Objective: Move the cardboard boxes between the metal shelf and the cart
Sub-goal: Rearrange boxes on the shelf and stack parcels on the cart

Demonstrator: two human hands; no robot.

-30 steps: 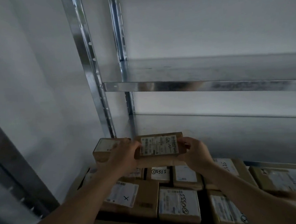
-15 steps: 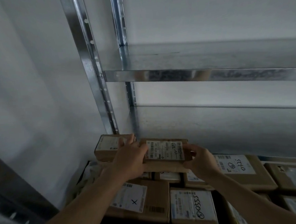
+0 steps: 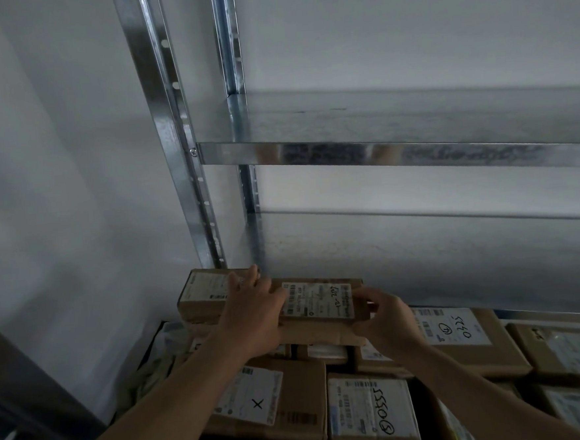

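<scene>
so the person's got a small labelled cardboard box (image 3: 318, 302) right at the front edge of the lower level of the metal shelf (image 3: 422, 262), just beside another box (image 3: 203, 294) sitting at the left post. Left hand (image 3: 254, 311) lies pretty flat over the box's left end, fingers stretched out and a bit apart, tips reaching the neighbour. Right hand (image 3: 384, 316) has its fingers curled round the right end, pinching it. Can't tell if the box is fully resting yet. Below, the cart boxes (image 3: 370, 406) are packed tight, labels up
</scene>
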